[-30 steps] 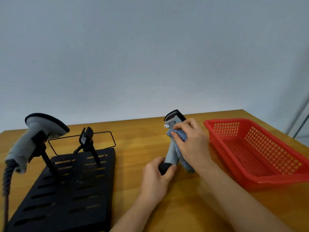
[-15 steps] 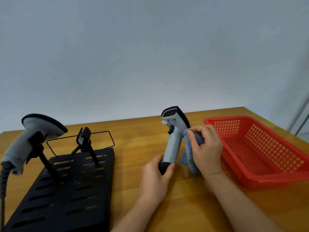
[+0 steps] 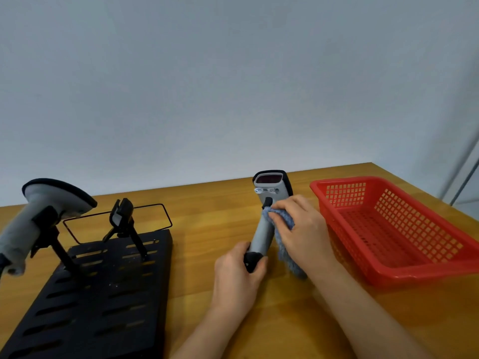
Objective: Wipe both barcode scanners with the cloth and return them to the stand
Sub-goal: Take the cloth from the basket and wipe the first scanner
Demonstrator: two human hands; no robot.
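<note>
Since half a second ago the right hand [image 3: 302,229] has slid the cloth [image 3: 281,229] from the back of the scanner's handle round to its front, just under the trigger, and the scanner in hand [image 3: 267,216] has turned so its dark window faces the camera more squarely.

Nearest, the left hand [image 3: 237,274] grips the black butt of that scanner's handle, fingers and thumb curled round it, at the table [image 3: 207,203] surface. The scanner stands nearly upright, tilted a little to the right: a grey handle, a black trigger, and a grey head with a black hood over a reddish window. The right hand's curled fingers press the bunched blue-grey cloth against the upper handle, and a tail of cloth hangs down beside the handle to the tabletop.

To the left lies the black slotted stand [image 3: 98,294] with two cradle arms. The near-left arm carries the second scanner [image 3: 39,216], grey with a black rim, head up; the other cradle [image 3: 121,216] holds nothing. To the right of the hands sits a red basket [image 3: 404,278]. Behind the table rises a pale wall [image 3: 233,86]
</note>
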